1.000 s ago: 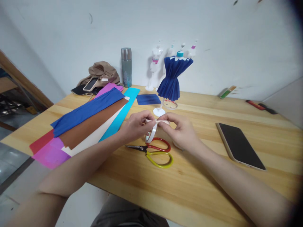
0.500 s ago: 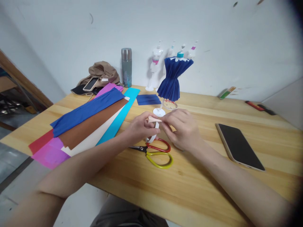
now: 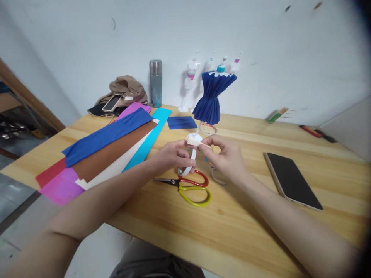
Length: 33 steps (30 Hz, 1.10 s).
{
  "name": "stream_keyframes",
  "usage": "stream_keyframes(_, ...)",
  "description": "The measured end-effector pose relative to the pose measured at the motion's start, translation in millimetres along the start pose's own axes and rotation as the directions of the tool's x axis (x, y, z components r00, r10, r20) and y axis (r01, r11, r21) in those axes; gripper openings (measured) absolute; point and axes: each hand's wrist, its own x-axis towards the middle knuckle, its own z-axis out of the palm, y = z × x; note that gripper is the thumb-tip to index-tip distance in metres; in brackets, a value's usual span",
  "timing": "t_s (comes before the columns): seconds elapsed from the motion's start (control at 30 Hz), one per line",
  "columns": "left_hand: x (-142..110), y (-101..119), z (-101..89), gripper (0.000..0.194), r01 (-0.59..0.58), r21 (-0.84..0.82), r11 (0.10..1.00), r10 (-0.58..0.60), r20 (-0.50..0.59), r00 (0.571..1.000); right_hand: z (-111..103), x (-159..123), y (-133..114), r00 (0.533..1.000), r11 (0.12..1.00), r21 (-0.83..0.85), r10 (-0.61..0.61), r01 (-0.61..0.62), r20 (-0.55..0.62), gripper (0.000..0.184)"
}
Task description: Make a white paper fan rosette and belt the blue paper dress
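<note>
Pale, marked wall (image 3: 87,50) backs a light wooden table (image 3: 246,239); on a dial centred between the hands, it stands at twelve o'clock. At that centre, just above the table, is a short cream strip (image 3: 198,143), raised in the fingers.

Right hand (image 3: 230,156) has its thumb and forefinger closed in a pinch on the strip's near end. Left hand (image 3: 174,156) is half curled, its fingers through or around a white roll of tape (image 3: 189,168), which hangs below the strip; the strip's other end lies by its fingertips, and how firmly they grip it I cannot tell. Under the roll, at six o'clock, lie scissors (image 3: 176,183) with one red and one yellow handle, the blades pointing to nine.

Between twelve and one stands a small figure in a pleated blue dress (image 3: 211,99), with pale figures (image 3: 191,75) behind it, near the wall. Small blue sheet (image 3: 182,122): eleven o'clock. Flask (image 3: 156,85): also eleven, farther out. Fanned coloured sheets (image 3: 113,150), brown and turquoise among them, spread at nine. Brown cloth (image 3: 127,88) lies at ten with a small phone (image 3: 112,103) against it. Between three and four rests a large dark-screened phone (image 3: 292,179).
</note>
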Motion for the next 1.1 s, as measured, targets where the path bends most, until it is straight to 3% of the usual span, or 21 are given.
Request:
stream_keyframes(0.1, -0.7, -0.1, 1.3, 0.051, 0.008, 0.02, 1.0, -0.008, -0.009, 1.0, 2.4, 0.9, 0.5, 0.983, 0.967, 0.179, 0.175, -0.183, 0.059, 0.019)
stream_keyframes(0.2, -1.2, 0.3, 2.5, 0.05, 0.013, 0.03, 0.999, -0.012, -0.021, 1.0, 2.7, 2.1, 0.8, 0.964, 0.922, 0.281, 0.25, -0.266, 0.092, 0.02)
stream_keyframes(0.47, -3.2, 2.4, 2.6, 0.044, -0.012, 0.021, 1.0, 0.012, -0.004, 1.0, -2.2, 4.4, -6.4, 0.971, 0.937, 0.255, 0.231, -0.24, 0.064, 0.02)
stream_keyframes(0.7, -4.4, 5.8, 8.4, 0.026, 0.013, -0.018, 1.0, -0.015, -0.118, 0.993, -4.5, 7.3, -9.0, 0.912, 0.809, 0.424, 0.339, -0.407, 0.23, 0.024)
stream_keyframes(0.97, -6.2, 7.9, 14.5, 0.016, -0.018, 0.026, 1.0, 0.022, -0.182, 0.983, -7.0, 8.6, -7.0, 0.852, 0.746, 0.423, 0.386, -0.514, 0.354, 0.027)
stream_keyframes(1.1, -6.5, 7.2, 16.3, 0.018, -0.005, 0.013, 1.0, 0.007, -0.202, 0.979, -6.7, 9.1, -4.6, 0.856, 0.749, 0.432, 0.363, -0.503, 0.367, 0.026)
